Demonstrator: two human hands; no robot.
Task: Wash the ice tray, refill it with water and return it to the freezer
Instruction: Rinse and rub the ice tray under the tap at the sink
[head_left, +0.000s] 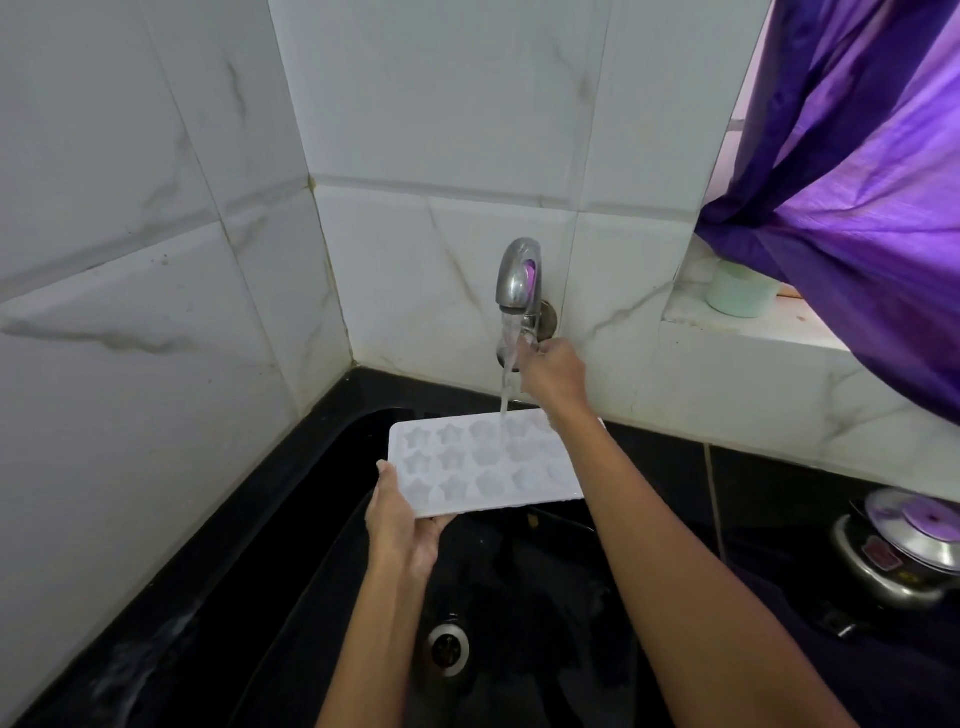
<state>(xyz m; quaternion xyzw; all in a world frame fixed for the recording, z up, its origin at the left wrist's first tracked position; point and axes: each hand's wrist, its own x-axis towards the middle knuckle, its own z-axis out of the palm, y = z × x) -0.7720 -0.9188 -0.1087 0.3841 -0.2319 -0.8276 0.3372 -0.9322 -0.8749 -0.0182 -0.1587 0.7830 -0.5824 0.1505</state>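
The left hand (402, 525) grips the near left corner of the white ice tray (488, 462), held level under the tap (519, 278) in its running water, while the outstretched right hand (553, 371) curls its fingers around the tap's handle.

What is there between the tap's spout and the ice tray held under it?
In the head view, only a stream of water runs from the tap down onto the ice tray; the right hand sits just beside it.
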